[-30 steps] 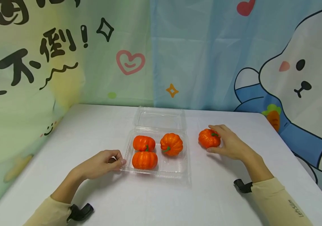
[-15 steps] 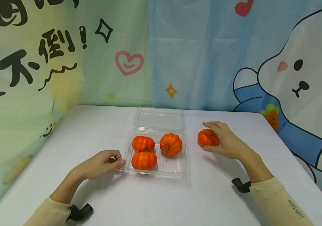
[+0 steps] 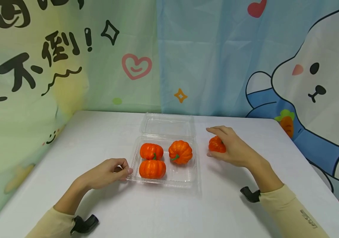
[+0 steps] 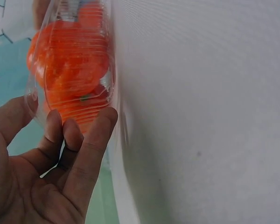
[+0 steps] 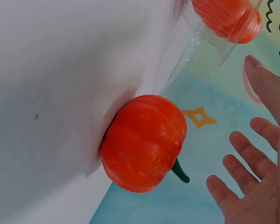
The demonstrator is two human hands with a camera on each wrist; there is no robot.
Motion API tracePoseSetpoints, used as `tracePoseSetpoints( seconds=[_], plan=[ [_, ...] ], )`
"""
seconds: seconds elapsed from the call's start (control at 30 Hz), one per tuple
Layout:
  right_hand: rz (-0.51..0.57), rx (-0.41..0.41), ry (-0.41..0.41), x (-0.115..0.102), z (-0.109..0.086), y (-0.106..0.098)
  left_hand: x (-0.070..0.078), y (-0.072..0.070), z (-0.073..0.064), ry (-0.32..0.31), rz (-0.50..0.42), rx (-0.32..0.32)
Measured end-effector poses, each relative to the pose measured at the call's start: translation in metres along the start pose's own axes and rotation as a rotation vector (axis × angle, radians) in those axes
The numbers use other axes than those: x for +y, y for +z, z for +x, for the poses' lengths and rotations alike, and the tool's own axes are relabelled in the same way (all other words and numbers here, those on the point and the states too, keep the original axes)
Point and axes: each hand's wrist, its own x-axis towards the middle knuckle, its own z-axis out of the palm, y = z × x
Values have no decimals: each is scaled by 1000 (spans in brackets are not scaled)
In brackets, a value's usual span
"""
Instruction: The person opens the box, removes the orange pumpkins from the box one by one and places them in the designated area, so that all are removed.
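The step in hand is judged to be taking up the loose pumpkin (image 3: 217,144), which sits on the desk (image 3: 169,211) to the right of the clear box (image 3: 184,173). The right hand (image 3: 236,148) is spread about it, released; the right wrist view shows a gap between fingers and rind. The left hand (image 3: 110,172) pinches the box's near left corner between thumb and fingers.

Recommended practice: bring thumb and fingers evenly onto opposite sides of the ribbed body, leaving the stalk (image 5: 180,171) unpinched, since it could slip or bend. Left pressure should be light, as the thin plastic may flex and shift the three pumpkins (image 3: 180,152) inside. Any lift should clear the box wall.

Surface: white, smooth in appearance, with soft shadows under both arms. The lid (image 3: 169,126) is folded back at the far side. Room: a printed curtain (image 3: 199,56), green and blue, hangs behind, bearing lettering, hearts and a white cartoon animal (image 3: 329,62)
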Motion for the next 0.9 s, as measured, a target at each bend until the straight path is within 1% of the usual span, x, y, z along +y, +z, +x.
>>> tracePoseSetpoints(
  seconds=[0.13,0.27,0.57,0.9],
  plan=[
    [14,21,-33,-2,2,3,0,0,0,-2,0,0],
    [32,34,-46,-5,5,8,1,0,0,-7,7,3],
    [65,20,-52,-12,8,16,0,1,0,-4,-8,-4],
    [91,14,-101,-19,18,25,1,-1,1,-19,13,-18]
  ],
)
